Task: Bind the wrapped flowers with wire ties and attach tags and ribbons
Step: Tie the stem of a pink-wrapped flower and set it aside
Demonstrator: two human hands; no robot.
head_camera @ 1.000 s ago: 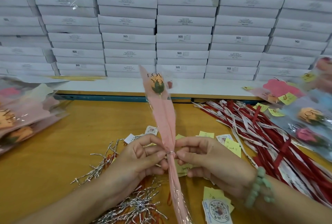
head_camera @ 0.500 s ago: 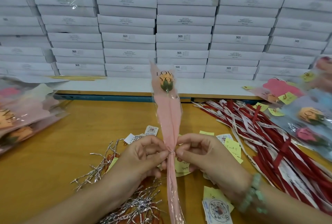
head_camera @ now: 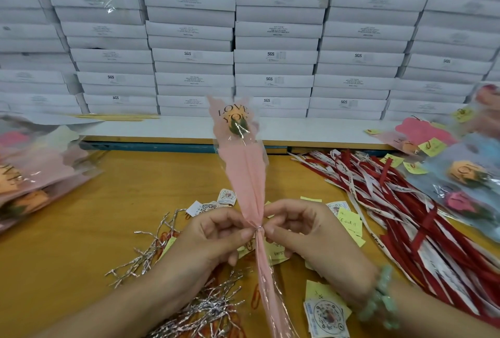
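Observation:
A single wrapped flower [head_camera: 244, 164] in pink paper and clear film stands upright over the table, its orange bud [head_camera: 236, 121] under the print "LOVE YOU". A silver wire tie [head_camera: 258, 227] circles its pinched neck. My left hand [head_camera: 216, 234] pinches the wrapper at the tie from the left. From the right, my right hand [head_camera: 305, 232] pinches at the same spot. A heap of silver wire ties [head_camera: 200, 308] lies under my left wrist. Small tags [head_camera: 326, 316] and yellow notes [head_camera: 349, 222] are scattered below my hands. Red and white ribbons [head_camera: 400, 202] lie to the right.
White boxes [head_camera: 273, 39] are stacked in a wall behind the yellow table [head_camera: 89, 229]. Wrapped flowers lie piled at the left edge [head_camera: 29, 175] and at the right edge [head_camera: 468, 175]. A green bead bracelet [head_camera: 381, 297] is on my right wrist.
The flower has swung from leaning left to upright and shifted slightly right. Both hands stayed pinched at the wire tie, working it at the neck.

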